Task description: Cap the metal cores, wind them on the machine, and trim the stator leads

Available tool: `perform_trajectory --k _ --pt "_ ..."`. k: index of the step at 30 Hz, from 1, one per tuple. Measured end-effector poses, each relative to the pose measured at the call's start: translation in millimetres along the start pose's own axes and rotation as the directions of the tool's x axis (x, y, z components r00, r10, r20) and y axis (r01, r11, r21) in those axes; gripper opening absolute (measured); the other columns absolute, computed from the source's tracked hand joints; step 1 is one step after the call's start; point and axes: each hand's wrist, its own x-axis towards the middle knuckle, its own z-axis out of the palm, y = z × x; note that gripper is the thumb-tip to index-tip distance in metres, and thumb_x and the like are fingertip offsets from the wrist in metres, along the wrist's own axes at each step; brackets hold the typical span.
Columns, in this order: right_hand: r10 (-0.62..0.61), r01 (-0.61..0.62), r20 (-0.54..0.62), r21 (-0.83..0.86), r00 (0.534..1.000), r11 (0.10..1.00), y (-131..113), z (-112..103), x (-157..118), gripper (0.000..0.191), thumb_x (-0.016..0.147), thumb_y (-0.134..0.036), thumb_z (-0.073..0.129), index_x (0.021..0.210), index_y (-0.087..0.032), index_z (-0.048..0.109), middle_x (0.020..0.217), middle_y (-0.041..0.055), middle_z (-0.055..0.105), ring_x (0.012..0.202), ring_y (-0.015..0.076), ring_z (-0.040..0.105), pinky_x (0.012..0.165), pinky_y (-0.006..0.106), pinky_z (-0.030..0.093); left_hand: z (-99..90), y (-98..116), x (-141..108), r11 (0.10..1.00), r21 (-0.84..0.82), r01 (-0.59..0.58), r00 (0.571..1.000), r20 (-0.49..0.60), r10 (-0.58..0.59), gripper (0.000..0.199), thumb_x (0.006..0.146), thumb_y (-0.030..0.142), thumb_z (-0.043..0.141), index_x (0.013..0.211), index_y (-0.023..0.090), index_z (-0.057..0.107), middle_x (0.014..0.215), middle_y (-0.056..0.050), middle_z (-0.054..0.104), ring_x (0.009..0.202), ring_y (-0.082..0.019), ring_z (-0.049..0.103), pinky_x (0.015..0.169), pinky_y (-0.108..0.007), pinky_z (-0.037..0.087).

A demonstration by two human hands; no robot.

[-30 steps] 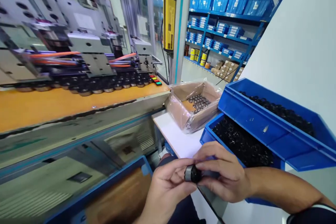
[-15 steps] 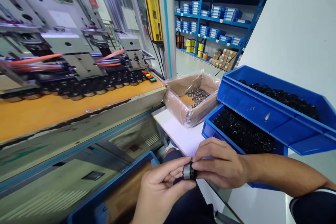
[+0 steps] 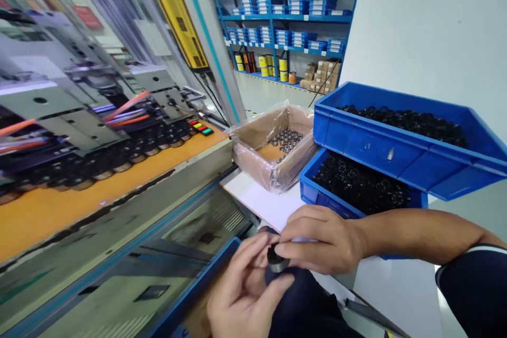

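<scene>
- Left hand [image 3: 249, 288]: fingers and thumb around a small round part [image 3: 278, 265], black on top with a grey metal band, its top tilted upward.
- Right hand [image 3: 322, 237]: fingertips at the part's near-right edge.
- Carton [image 3: 252, 161], plastic-lined, on a white table [image 3: 253, 200]; rings [image 3: 291, 140] lie inside.
- Upper bin [image 3: 356, 142], blue, overlapping the lower bin [image 3: 312, 193]; both hold black pieces [image 3: 356, 182].
- Bench [image 3: 47, 219], orange-topped, at left: dark round units [image 3: 101, 169] in rows before a machine [image 3: 81, 132], coloured buttons [image 3: 200, 127] near its end.
- Shelves [image 3: 312, 18] behind, with blue boxes.
</scene>
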Motion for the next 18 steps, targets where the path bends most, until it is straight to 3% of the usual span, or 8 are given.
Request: perform_trajectory --k 2,4,7,11,14,16,18 --pt "0.054 -0.054 0.003 0.052 0.999 0.997 -1 2 -3 0.016 0.094 -0.012 0.055 0.098 0.001 0.065 0.088 0.0144 0.069 0.085 0.0184 0.065 0.08 0.03 0.06 -6.6 3 5 0.946 0.199 -0.256 0.967 0.065 0.248 0.04 0.066 0.01 0.086 0.101 0.028 0.079 0.096 0.001 0.079 0.082 -0.016 0.075 0.073 -0.021 0.061" --pt "0.097 -0.099 0.018 0.088 0.995 0.991 -3 3 -4 0.016 0.096 -0.013 0.053 0.099 -0.001 0.064 0.088 0.0128 0.069 0.083 0.0163 0.064 0.079 0.028 0.06 -11.1 4 9 0.851 0.314 -0.42 0.907 0.129 0.4 0.035 0.068 0.007 0.083 0.097 0.026 0.079 0.088 0.001 0.078 0.073 -0.015 0.072 0.071 -0.023 0.06" --pt "0.168 -0.172 0.047 0.104 0.985 0.98 -4 2 -4 0.016 0.098 -0.015 0.051 0.098 -0.004 0.063 0.087 0.0114 0.069 0.083 0.0155 0.064 0.078 0.027 0.06 -10.8 2 11 0.831 0.343 -0.437 0.898 0.124 0.421 0.035 0.073 0.006 0.079 0.102 0.025 0.078 0.088 0.001 0.077 0.071 -0.014 0.07 0.067 -0.022 0.058" --pt "0.149 -0.152 0.05 0.065 0.988 0.986 -3 0 -3 0.011 0.094 -0.01 0.055 0.099 -0.003 0.062 0.086 0.0139 0.069 0.084 0.0184 0.065 0.077 0.031 0.06 -1.2 -4 14 0.942 0.182 -0.281 0.96 0.062 0.274 0.026 0.072 0.016 0.083 0.096 0.023 0.078 0.099 -0.003 0.075 0.09 -0.017 0.072 0.08 -0.023 0.059" --pt "0.162 -0.164 0.049 0.044 0.986 0.985 -2 -3 -1 0.013 0.094 -0.012 0.057 0.102 -0.003 0.061 0.09 0.0158 0.069 0.088 0.0199 0.065 0.08 0.035 0.06 6.9 -7 17 0.998 -0.07 0.006 1.0 0.026 -0.004 0.022 0.072 0.024 0.085 0.093 0.024 0.08 0.089 -0.003 0.077 0.08 -0.015 0.073 0.073 -0.02 0.06" --pt "0.201 -0.203 0.038 0.064 0.979 0.977 -1 -6 1 0.015 0.095 -0.015 0.058 0.104 -0.003 0.061 0.095 0.017 0.068 0.092 0.0204 0.064 0.083 0.037 0.06 11.2 -8 18 0.922 -0.31 0.232 0.973 0.088 -0.215 0.024 0.076 0.036 0.083 0.098 0.026 0.08 0.083 -0.004 0.079 0.071 -0.014 0.073 0.067 -0.019 0.06" --pt "0.204 -0.207 0.036 0.086 0.978 0.975 0 -7 2 0.015 0.096 -0.015 0.056 0.104 -0.004 0.061 0.096 0.0169 0.068 0.093 0.02 0.064 0.085 0.037 0.06 13.5 -9 17 0.806 -0.45 0.383 0.924 0.186 -0.335 0.027 0.079 0.045 0.079 0.099 0.028 0.08 0.08 -0.006 0.079 0.068 -0.014 0.073 0.064 -0.02 0.06"
